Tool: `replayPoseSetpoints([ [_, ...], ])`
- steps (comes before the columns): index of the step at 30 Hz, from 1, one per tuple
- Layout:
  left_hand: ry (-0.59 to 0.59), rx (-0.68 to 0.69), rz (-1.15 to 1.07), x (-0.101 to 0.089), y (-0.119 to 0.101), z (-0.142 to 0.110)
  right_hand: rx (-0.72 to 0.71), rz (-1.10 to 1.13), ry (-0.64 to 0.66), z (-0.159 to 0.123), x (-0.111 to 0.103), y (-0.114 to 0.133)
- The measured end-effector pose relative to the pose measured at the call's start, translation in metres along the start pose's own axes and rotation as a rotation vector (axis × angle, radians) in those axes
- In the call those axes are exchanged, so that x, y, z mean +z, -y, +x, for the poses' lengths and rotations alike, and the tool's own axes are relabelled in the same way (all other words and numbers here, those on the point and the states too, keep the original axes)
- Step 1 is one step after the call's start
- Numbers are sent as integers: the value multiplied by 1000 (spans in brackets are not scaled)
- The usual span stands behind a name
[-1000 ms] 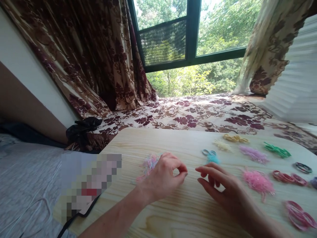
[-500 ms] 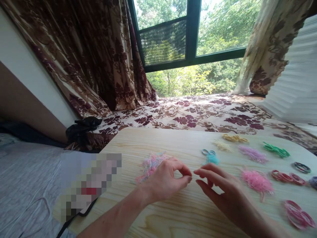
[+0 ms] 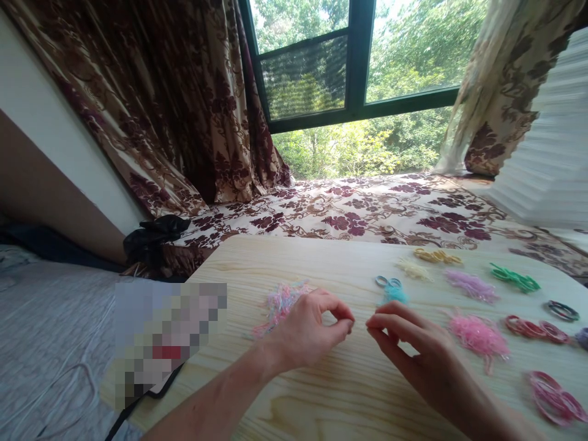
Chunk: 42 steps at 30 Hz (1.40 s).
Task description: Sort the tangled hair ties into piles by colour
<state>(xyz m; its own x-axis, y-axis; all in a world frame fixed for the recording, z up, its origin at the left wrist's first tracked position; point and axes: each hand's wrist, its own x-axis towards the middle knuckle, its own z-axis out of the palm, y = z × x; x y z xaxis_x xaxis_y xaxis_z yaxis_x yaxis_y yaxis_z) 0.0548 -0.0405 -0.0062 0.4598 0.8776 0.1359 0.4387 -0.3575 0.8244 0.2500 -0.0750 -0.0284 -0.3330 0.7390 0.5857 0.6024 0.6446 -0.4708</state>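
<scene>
Above the middle of a wooden table (image 3: 303,410), my left hand (image 3: 312,327) holds thumb and forefinger together in a pinch. Whatever lies between those tips is too small to make out. Facing it, a short gap to the right, my right hand (image 3: 408,343) also pinches with thumb and fingertips, and its contents cannot be seen either. Partly behind my left hand lies a mixed pile of pink, blue and lilac elastic bands (image 3: 282,303). Just beyond my right hand are a small turquoise pile (image 3: 394,296) and some blue ring bands (image 3: 381,281).
Rightward on the table lie a pink pile (image 3: 478,334), a lilac pile (image 3: 471,286), cream bands (image 3: 414,269), yellow bands (image 3: 438,256), green bands (image 3: 514,277), a dark ring (image 3: 563,310), red hair ties (image 3: 536,329) and dark pink ones (image 3: 555,398). A blurred-out phone-like object (image 3: 169,343) sits left.
My right thumb has closed up to the fingertips. The two hands have drawn slightly apart, the right one moving a little to the right.
</scene>
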Motion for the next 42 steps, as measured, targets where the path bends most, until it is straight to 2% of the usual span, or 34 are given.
replayPoseSetpoints([
  [4,-109,8,53,-3,3,4,42,16,-41,-1,-4,-5],
  [11,-229,134,201,-6,15,9,88,-26,-98,2,-16,-14],
  [14,-244,162,230,-7,19,10,170,-146,-170,4,-39,-31],
  [18,-250,196,270,-8,21,12,394,-387,-326,-3,-83,-67],
  [22,-262,203,314,-10,24,14,503,-464,-324,-17,-109,-94],
  [26,-287,211,351,-11,28,15,552,-493,-245,-17,-106,-101],
  [35,-322,233,537,-25,44,21,514,-512,-33,19,-73,-100],
  [39,-287,211,592,-29,49,22,494,-524,8,27,-66,-107],
  [42,-248,192,604,-31,52,22,482,-528,17,30,-70,-109],
])
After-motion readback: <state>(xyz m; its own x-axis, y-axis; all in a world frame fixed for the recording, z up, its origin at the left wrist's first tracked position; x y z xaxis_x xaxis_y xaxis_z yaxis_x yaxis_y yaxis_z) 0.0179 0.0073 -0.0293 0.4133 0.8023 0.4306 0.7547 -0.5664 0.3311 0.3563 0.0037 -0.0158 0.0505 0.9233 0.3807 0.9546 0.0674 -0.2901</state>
